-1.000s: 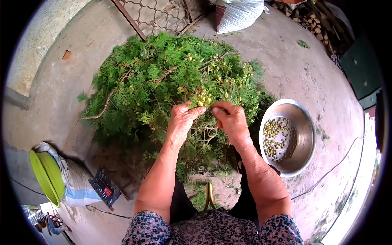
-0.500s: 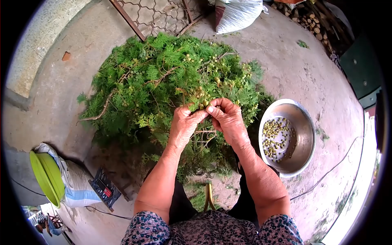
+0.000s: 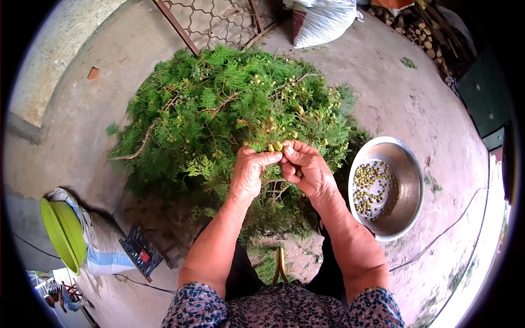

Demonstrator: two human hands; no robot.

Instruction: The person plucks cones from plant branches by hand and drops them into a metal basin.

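Note:
A large heap of green conifer branches (image 3: pixel 191 120) lies in front of me, with small round yellow-green cones among its flat, scaly foliage. Over its near edge my left hand (image 3: pixel 249 174) pinches a cone-bearing sprig (image 3: pixel 256 143) between thumb and fingers. Two or so green cones (image 3: pixel 275 146) show at the tip of its thumb. My right hand (image 3: pixel 310 170) is close beside it, thumb against forefinger at these cones. Its other fingers curl around at least one picked cone (image 3: pixel 298 173); how many it holds is hidden.
A metal basin (image 3: pixel 411 191) with many loose cones (image 3: pixel 373 183) stands on the concrete floor to my right. To the left are a lime-green tub (image 3: pixel 57 235), a sack (image 3: pixel 106 246) and a black crate (image 3: pixel 141 252). A white sack (image 3: pixel 324 23) and stacked firewood (image 3: pixel 424 38) stand behind the heap.
My right thumb and forefinger have shifted slightly off the cones at my left thumb, leaving them more exposed. A cone now shows in my right hand's curled fingers. The whole view has shifted slightly.

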